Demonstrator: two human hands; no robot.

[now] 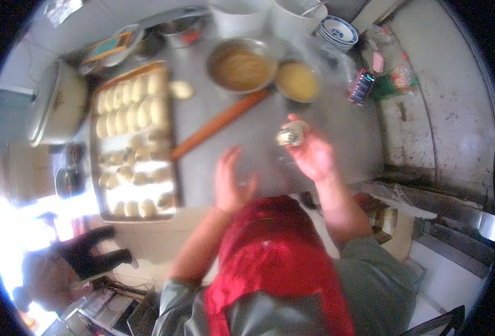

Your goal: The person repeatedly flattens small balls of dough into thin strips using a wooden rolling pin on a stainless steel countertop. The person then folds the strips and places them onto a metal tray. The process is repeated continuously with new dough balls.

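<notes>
My right hand (pixel 316 153) is raised above the grey metal worktop (pixel 205 176). Its fingers grip a small round piece of pale dough (pixel 291 133) with dark specks on the side facing left. My left hand (pixel 232 180) is held over the worktop near its front edge, fingers spread and nothing in them. A wooden rolling pin (pixel 222 122) lies slantwise beyond it. To the left, a baking tray (pixel 134 217) carries rows of dough pieces, long plain ones (pixel 132 115) at the far end and smaller ones (pixel 146 208) nearer me, some with dark marks.
Behind the rolling pin are a metal bowl of brown paste (pixel 241 67) and a bowl of yellow contents (pixel 297 82). One dough piece (pixel 181 89) lies beside the tray. Stacked bowls (pixel 337 33) and a phone (pixel 361 87) are at right, a large pot (pixel 60 103) at left. Another person (pixel 54 273) is lower left.
</notes>
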